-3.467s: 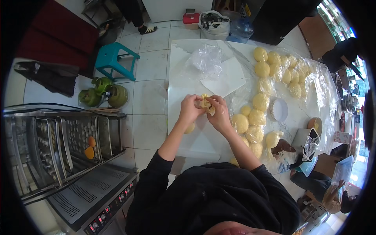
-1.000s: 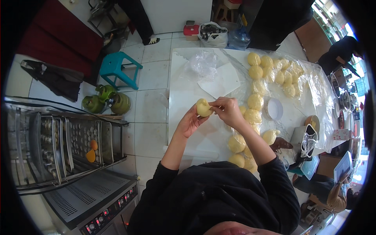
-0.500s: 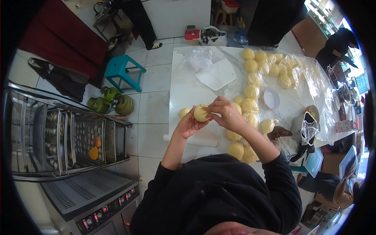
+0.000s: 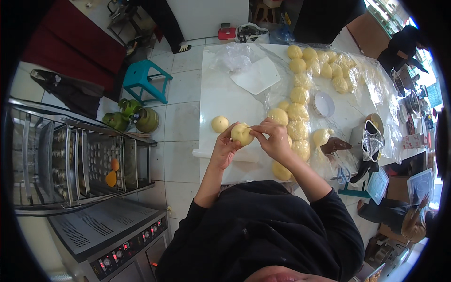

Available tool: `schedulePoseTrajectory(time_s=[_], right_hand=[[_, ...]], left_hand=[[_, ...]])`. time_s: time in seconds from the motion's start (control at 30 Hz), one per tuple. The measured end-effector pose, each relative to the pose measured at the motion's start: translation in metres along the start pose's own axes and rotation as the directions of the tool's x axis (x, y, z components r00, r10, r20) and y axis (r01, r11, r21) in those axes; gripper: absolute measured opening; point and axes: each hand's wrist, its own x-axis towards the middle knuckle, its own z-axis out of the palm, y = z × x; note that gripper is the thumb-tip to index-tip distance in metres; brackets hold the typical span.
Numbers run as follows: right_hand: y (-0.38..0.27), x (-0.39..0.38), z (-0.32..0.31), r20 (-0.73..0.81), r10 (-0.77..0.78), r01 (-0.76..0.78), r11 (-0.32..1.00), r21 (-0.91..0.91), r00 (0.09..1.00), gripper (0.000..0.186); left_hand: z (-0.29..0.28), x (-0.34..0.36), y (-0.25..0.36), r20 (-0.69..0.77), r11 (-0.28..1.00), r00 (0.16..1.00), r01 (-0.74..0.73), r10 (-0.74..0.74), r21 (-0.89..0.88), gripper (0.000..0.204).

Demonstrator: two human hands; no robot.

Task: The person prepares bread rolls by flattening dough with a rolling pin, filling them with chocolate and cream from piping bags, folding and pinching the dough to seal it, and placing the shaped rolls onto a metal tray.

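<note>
My left hand (image 4: 224, 151) cups a pale yellow dough ball (image 4: 241, 133) above the table, its fingers wrapped around the ball's left side. A crease runs across the ball's upper surface. At its right edge, the fingertips of my right hand (image 4: 276, 141) pinch the dough. Just left of my hands another smooth dough ball (image 4: 220, 124) lies on the table. A column of larger dough balls (image 4: 298, 112), partly under clear plastic, runs along the right of my hands. Below them lies a white rolling pin (image 4: 228, 155), partly hidden by my left wrist.
On the white table (image 4: 213, 171) are a white scraper sheet (image 4: 257, 75), crumpled plastic (image 4: 233, 58), a round white tin (image 4: 324, 104), scissors (image 4: 344, 175) and a dark brown filled bag (image 4: 336, 144). A tray rack (image 4: 70, 164), oven (image 4: 108, 230) and teal stool (image 4: 146, 80) stand left. Other people are around.
My right fingers have moved from over the top of the dough ball to a pinch at its right edge. The dough ball on the table now shows fully. The whole view has shifted slightly.
</note>
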Motion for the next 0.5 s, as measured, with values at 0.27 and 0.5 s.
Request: schedulePoseTrajectory(time_s=[0.27,0.5], right_hand=[[-0.013,-0.002,-0.006,0.137,0.258,-0.256,0.966,-0.031,0.956,0.015],[-0.01,0.006,-0.016,0.278,0.112,-0.134,0.989,0.062,0.954,0.018]], left_hand=[[0.001,-0.012,-0.009,-0.039,0.919,0.979,-0.174,0.2,0.355,0.058],[0.0,-0.012,-0.014,0.152,0.873,0.937,-0.348,0.314,0.342,0.061]])
